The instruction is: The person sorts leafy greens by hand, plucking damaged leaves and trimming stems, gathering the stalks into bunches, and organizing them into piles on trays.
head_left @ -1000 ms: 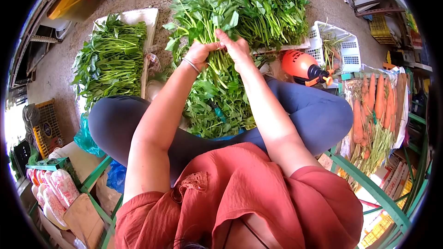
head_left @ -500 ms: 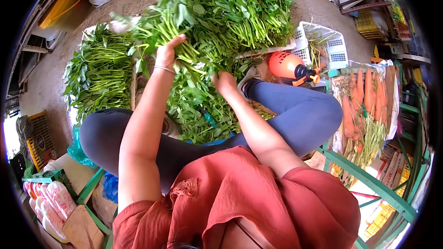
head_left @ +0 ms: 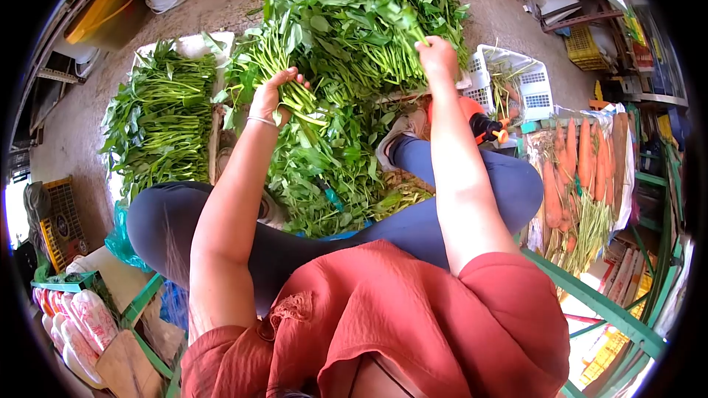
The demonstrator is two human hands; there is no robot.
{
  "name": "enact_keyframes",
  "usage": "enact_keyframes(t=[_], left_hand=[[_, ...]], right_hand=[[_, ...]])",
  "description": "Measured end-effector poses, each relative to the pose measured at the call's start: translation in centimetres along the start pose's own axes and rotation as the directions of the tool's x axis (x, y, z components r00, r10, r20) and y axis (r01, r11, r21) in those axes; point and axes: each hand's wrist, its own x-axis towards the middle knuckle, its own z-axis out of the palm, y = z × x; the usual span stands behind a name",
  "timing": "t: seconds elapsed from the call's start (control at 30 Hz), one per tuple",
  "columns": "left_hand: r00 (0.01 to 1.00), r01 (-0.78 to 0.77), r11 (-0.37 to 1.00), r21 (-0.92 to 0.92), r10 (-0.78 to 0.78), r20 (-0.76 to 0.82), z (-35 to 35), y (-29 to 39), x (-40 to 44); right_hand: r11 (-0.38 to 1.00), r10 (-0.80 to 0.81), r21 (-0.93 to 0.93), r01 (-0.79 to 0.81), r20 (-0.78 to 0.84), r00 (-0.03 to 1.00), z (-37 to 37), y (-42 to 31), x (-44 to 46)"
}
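My left hand (head_left: 273,96) is closed around a bunch of water spinach (head_left: 277,50), its pale stem ends poking out below the fingers. Out to the right, my right hand (head_left: 438,57) grips a few water spinach stems (head_left: 410,23), blurred at the leafy end, over a large heap of water spinach (head_left: 346,7). Loose greens (head_left: 324,169) lie between my legs. On the left, more water spinach (head_left: 166,118) is stacked in a neat layer with its stems lined up.
An orange spray bottle (head_left: 483,121) sits partly behind my right forearm, beside a white basket (head_left: 537,81) with plant scraps. Carrots (head_left: 586,151) lie on a stand at the right. A yellow bucket (head_left: 110,15) is at the upper left. Green metal frames (head_left: 590,298) flank me.
My right hand has moved from beside the bunch up and to the right, carrying a few stems. My left hand stays nearly in place with its bunch.
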Motion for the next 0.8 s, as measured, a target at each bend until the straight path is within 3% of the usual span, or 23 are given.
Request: enact_keyframes(t=[0.03,0.07,0.13,0.2,0.23,0.33,0.4,0.47,0.53,0.6,0.67,0.77,0.8], left_hand=[[1.000,-0.009,1.000,-0.010,0.009,-0.020,0.0,0.0,0.0],[0.999,-0.010,1.000,-0.016,0.010,-0.040,0.1,-0.2,0.0],[1.000,0.004,1.000,-0.028,-0.004,-0.006,-0.1,-0.4,0.4],[0.998,0.010,0.998,-0.062,-0.014,-0.064,-0.1,-0.8,0.6],[0.998,-0.001,0.998,-0.067,-0.003,-0.069,0.1,-0.8,1.1],[0.997,-0.017,1.000,-0.014,0.016,-0.076,0.4,-1.2,1.0],[1.000,0.017,1.000,0.010,-0.017,-0.008,0.1,-1.4,1.1],[0.998,0.021,1.000,-0.020,-0.022,-0.066,0.1,-1.4,1.3],[0.998,-0.003,1.000,-0.003,0.003,-0.059,0.1,-1.5,1.3],[0.998,-0.001,1.000,-0.018,0.000,-0.071,-0.2,-1.5,1.5],[0.998,0.018,1.000,-0.017,-0.019,-0.063,-0.5,-1.6,1.8],[0.997,0.033,0.999,-0.014,-0.034,-0.072,-0.3,-1.5,1.5],[0.996,0.033,0.999,-0.017,-0.034,-0.082,-0.3,-1.5,1.6]], right_hand=[[0.984,0.018,0.177,-0.023,0.031,0.999,-1.3,-0.5,-0.1],[0.859,-0.047,0.508,0.069,-0.055,0.997,0.1,1.2,1.3],[0.609,-0.062,0.793,0.014,0.030,0.998,-0.8,1.6,0.5],[0.605,0.278,0.675,-0.422,0.318,0.906,0.0,1.6,-0.9],[0.517,0.296,0.684,-0.514,0.420,0.858,0.9,2.3,-1.1],[0.202,0.188,0.801,-0.563,0.532,0.825,0.7,2.6,-1.9],[0.504,0.367,0.652,-0.567,0.433,0.824,2.2,3.2,-2.1],[0.582,0.365,0.627,-0.517,0.367,0.856,2.8,3.4,-2.1],[0.589,0.356,0.595,-0.546,0.416,0.837,3.0,3.8,-2.1],[0.702,0.253,0.559,-0.442,0.383,0.888,3.2,4.4,-1.8],[0.725,0.185,0.584,-0.365,0.345,0.920,3.8,4.6,-1.4],[0.929,0.227,0.308,-0.206,-0.032,0.973,4.5,3.6,-1.3],[0.928,0.228,0.309,-0.207,-0.031,0.973,4.3,3.2,-1.5]])
